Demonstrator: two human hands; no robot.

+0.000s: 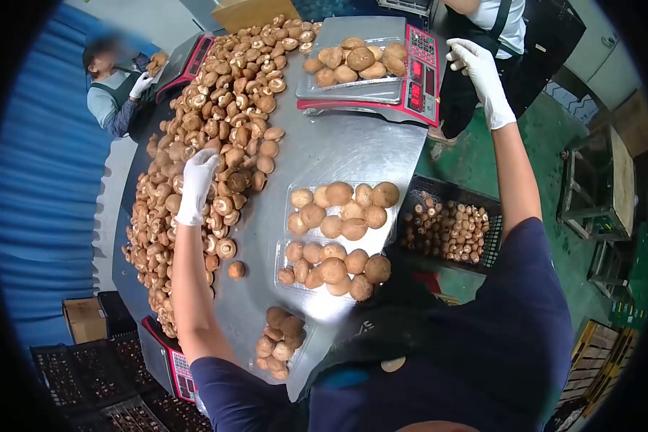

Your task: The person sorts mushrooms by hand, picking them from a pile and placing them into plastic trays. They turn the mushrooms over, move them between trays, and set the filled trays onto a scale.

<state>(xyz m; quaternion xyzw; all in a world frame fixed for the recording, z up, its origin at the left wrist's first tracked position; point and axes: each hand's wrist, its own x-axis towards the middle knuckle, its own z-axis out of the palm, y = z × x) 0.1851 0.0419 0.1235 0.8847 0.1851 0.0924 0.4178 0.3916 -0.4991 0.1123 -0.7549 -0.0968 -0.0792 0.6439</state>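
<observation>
My left hand (199, 186), in a white glove, is over the big pile of brown shiitake mushrooms (234, 133). Its fingers are bent together among the caps, and what lies under the fingertips is hidden. Raised beside the red-edged digital scale (423, 75), my gloved right hand (480, 78) has its fingers loosely bent and apart, with nothing visible in them. On the scale rests a clear tray of mushrooms (360, 59). Two more filled clear trays, an upper one (353, 210) and a lower one (333, 270), lie on the metal table (317, 155) nearer my body.
Another group of mushrooms (279, 342) sits at the table's near edge, with a loose mushroom (236, 270) left of the trays. A black crate (450, 227) of mushrooms is at right. A co-worker (115, 90) holds mushrooms by another scale (187, 65); another person (493, 25) stands behind.
</observation>
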